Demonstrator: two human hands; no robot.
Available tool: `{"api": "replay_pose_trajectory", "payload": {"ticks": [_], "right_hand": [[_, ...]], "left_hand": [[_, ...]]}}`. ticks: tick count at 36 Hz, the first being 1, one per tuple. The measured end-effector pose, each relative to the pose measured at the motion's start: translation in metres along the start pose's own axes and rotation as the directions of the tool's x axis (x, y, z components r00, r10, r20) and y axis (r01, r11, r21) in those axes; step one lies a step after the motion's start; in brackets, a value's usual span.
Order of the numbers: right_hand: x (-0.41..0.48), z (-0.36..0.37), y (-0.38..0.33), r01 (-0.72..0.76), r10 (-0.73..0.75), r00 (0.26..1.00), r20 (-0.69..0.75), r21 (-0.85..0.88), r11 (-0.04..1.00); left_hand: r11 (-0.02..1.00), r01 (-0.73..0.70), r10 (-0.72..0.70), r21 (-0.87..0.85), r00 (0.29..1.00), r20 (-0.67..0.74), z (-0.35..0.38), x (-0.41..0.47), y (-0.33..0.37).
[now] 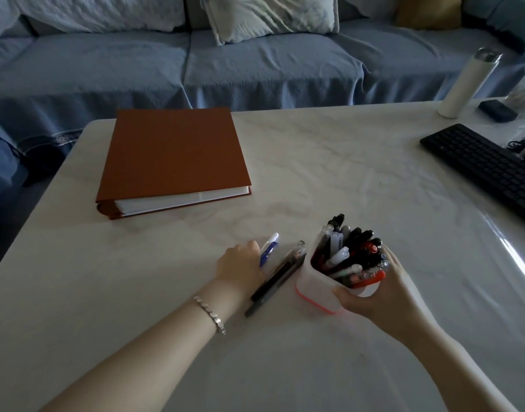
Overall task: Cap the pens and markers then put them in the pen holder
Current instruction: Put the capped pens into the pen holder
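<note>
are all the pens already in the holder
No, a blue pen in the left hand and dark pens on the table beside it are outside the pen holder.

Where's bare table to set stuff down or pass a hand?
Free: wide middle of the table between the brown binder and the keyboard; the near-left stretch below the binder. Crowded: left hand gripping loose pens close beside the pen holder held by the right hand; far-right corner with bottle and keyboard.
</note>
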State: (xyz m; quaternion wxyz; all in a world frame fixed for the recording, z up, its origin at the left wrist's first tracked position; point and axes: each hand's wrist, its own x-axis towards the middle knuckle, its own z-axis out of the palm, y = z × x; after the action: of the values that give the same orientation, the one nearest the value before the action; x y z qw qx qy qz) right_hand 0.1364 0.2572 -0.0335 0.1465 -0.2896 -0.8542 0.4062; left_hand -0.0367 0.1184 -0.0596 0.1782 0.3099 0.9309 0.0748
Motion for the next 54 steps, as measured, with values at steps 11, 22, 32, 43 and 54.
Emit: {"api": "replay_pose_trajectory", "payload": {"ticks": [11,22,32,43,54], "right_hand": [[0.000,0.003,0.002,0.005,-0.004,1.000,-0.012,0.055,0.998],[0.001,0.007,0.006,0.047,-0.046,0.998,-0.044,0.021,0.999],[0.002,0.006,0.005,0.064,-0.064,0.997,-0.052,0.007,0.998],[0.001,0.007,0.009,0.046,-0.045,0.998,-0.049,0.026,0.999],[0.003,0.007,0.008,0.077,-0.076,0.997,-0.034,0.034,0.996]], "left_hand": [[0.729,-0.161,-0.111,-0.665,0.931,-0.347,-0.037,-0.008,0.001],[-0.187,-0.514,-0.016,-0.837,0.854,-0.520,-0.056,-0.052,0.082],[0.232,-0.628,0.068,-0.743,0.772,-0.632,-0.029,-0.050,0.076],[0.591,-0.727,0.287,-0.348,0.593,-0.752,-0.036,-0.031,0.056],[0.487,-0.737,0.602,-0.469,0.672,-0.431,-0.015,-0.043,0.059]]}}
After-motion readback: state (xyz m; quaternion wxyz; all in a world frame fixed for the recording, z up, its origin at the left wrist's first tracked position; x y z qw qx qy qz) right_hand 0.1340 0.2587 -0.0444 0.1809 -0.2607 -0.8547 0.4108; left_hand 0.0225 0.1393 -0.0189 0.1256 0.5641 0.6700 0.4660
